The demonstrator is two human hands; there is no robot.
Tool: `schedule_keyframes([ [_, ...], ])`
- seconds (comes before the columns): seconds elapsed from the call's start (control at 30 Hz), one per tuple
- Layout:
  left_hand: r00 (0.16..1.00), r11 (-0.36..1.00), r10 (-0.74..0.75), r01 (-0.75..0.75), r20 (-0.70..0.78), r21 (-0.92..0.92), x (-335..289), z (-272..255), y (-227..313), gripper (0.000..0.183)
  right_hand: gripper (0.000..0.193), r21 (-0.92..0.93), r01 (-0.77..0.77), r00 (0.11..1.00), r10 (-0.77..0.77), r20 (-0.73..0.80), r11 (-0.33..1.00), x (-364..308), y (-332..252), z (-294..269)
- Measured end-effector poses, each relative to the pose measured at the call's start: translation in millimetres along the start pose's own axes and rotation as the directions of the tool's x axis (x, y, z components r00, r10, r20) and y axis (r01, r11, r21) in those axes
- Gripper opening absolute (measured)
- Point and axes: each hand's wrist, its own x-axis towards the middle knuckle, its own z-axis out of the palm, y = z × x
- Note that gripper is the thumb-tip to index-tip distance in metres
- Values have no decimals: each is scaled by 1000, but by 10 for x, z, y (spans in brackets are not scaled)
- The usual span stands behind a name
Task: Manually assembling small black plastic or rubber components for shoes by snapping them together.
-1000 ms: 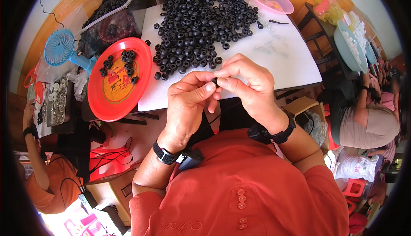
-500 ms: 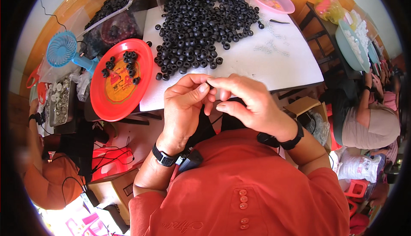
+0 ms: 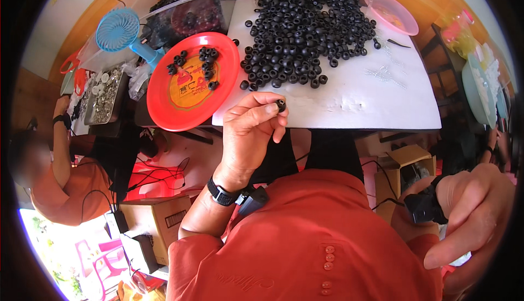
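At the near edge of the white tabletop, my left hand [image 3: 251,123] pinches a small black bead [image 3: 281,105] with a light-coloured hole between thumb and fingertips. Beyond it lies a large heap of similar black beads [image 3: 297,44]. A red round plate [image 3: 158,91], left of my left hand, carries several small clusters of black beads [image 3: 208,55]. Far from the bead, at the lower right rim, my right hand [image 3: 477,213] is raised with its fingers bent in. What it holds, if anything, I cannot make out.
A blue fan [image 3: 118,31] and a metal tray of small parts [image 3: 105,96] stand at the left, by a clear bin [image 3: 188,17] of beads. A pink bowl [image 3: 392,14] sits at the far right. Another person [image 3: 76,181] works at the left. Cables and cardboard boxes [image 3: 158,224] lie below.
My right hand has left the left hand and swung far out to the lower right. My left hand still pinches the bead, now plainly seen. The view has shifted, so the table appears further right.
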Motion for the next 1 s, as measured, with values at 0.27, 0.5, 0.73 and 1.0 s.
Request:
schedule_keyframes([
  [0.27,998,998,-59,59,0,38,51,23,-15,19,18,144,475,849,-409,-334,868,-894,60,162],
  [0.5,998,997,-67,68,-12,47,38,16,-19,22,10,182,266,860,-148,-488,946,-1964,-108,-185],
  [0.73,997,994,-72,71,3,77,2,131,-7,25,9,249,63,774,110,-623,966,-4210,-660,-692],
  [1.0,999,994,-46,48,-28,101,2,86,1,21,16,287,-230,596,368,-714,930,-137,434,579],
])
